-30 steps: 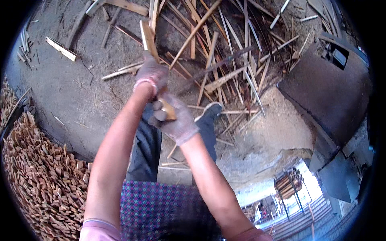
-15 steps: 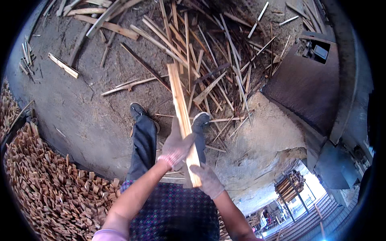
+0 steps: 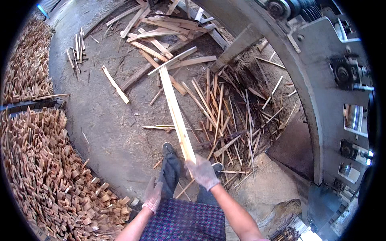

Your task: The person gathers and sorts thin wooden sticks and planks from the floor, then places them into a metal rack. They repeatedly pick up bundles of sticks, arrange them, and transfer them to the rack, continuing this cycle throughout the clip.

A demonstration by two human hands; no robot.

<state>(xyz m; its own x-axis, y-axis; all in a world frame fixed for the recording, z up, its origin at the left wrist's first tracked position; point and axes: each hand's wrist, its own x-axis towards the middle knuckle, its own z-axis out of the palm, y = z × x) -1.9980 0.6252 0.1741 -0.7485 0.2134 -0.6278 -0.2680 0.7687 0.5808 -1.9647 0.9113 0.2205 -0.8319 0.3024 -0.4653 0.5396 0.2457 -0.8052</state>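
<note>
A long pale wooden board [image 3: 175, 112] reaches forward and slightly left from my right hand [image 3: 202, 170]. That gloved hand grips the board's near end, just in front of my legs. Off the wood and lower to the left, my left hand [image 3: 153, 193] wears a similar glove with a pinkish cuff. Its fingers are apart and it holds nothing. The far end of the board overlaps other loose boards [image 3: 163, 34] in the view; whether it touches them I cannot tell.
Left of me stand dense bundles of short wood pieces [image 3: 52, 168]. Thin sticks [image 3: 225, 116] lie tangled on the ground ahead right. A single plank [image 3: 115, 84] rests on the floor at left. Along the right rises a big metal machine [image 3: 317, 80] with a curved frame.
My left hand has let go of the board and moved down left. The right hand keeps the near end. My view has turned, bringing more of the machine in.
</note>
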